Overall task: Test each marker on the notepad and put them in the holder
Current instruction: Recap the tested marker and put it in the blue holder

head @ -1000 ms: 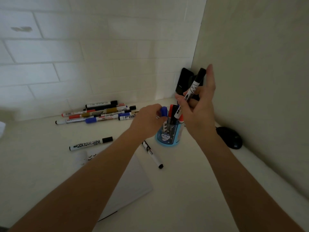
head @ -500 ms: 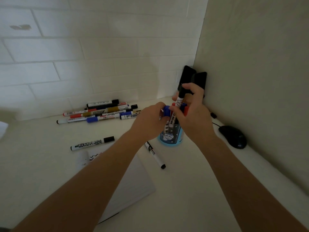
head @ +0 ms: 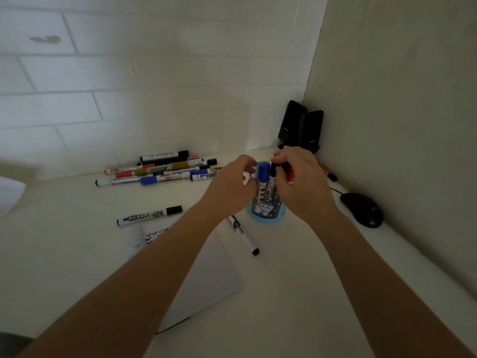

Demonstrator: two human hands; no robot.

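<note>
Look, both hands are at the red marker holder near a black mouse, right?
No: the head view shows the marker holder is blue, not red. The left hand and right hand are at it, near the black mouse.

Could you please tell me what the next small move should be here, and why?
Probably the right hand should let go of the black marker and lift away. The marker stands nearly upright with its lower end inside the holder, which the left hand grips at the side, so it seems placed. More markers lie outside it.
</note>
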